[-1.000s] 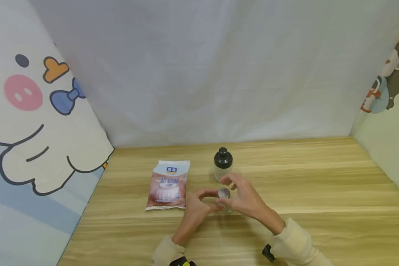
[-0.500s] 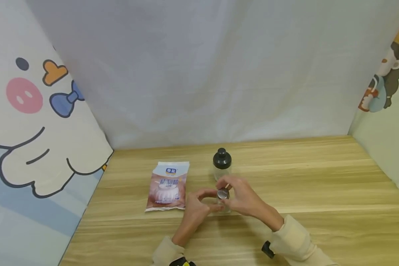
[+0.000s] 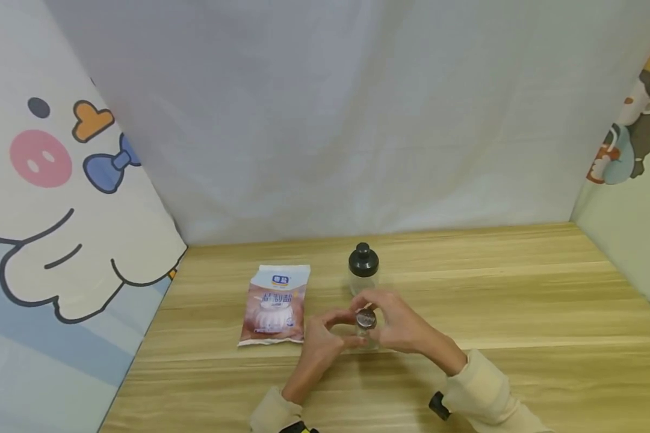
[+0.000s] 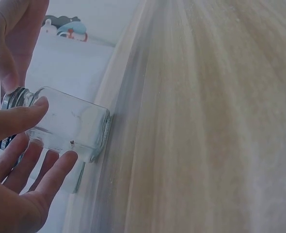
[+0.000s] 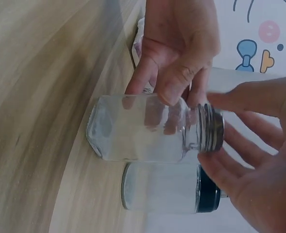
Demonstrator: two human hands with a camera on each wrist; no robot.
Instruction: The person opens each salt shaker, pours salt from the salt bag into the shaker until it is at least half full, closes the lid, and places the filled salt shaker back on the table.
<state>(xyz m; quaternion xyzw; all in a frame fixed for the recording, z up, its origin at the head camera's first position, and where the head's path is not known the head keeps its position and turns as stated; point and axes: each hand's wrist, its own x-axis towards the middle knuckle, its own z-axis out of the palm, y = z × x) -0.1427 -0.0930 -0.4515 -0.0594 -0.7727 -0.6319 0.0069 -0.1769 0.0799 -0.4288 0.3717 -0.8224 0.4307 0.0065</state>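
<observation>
A small clear glass bottle [image 5: 138, 128] stands upright on the wooden table, capped by a silver metal lid [image 3: 366, 317]. My left hand [image 3: 319, 341] holds the bottle from the left, thumb and fingers round its shoulder and upper body. From the right, my right hand [image 3: 403, 328] pinches the lid between thumb and fingers, as the right wrist view also shows. The glass looks empty in the left wrist view. Just behind it is a larger clear jar [image 5: 162, 188] with a black knobbed lid [image 3: 363, 263], which neither hand touches.
To the left of the hands a brown and white printed packet [image 3: 273, 310] lies flat. A white cloth backdrop [image 3: 357, 120] closes off the table's [image 3: 520, 288] far edge. Cartoon-printed panels [image 3: 59, 240] stand at both sides.
My right fingers have shifted round the lid and sit closer about it. The lid's top looked pale and dotted before and appears darker and shinier now. The left hand keeps its hold.
</observation>
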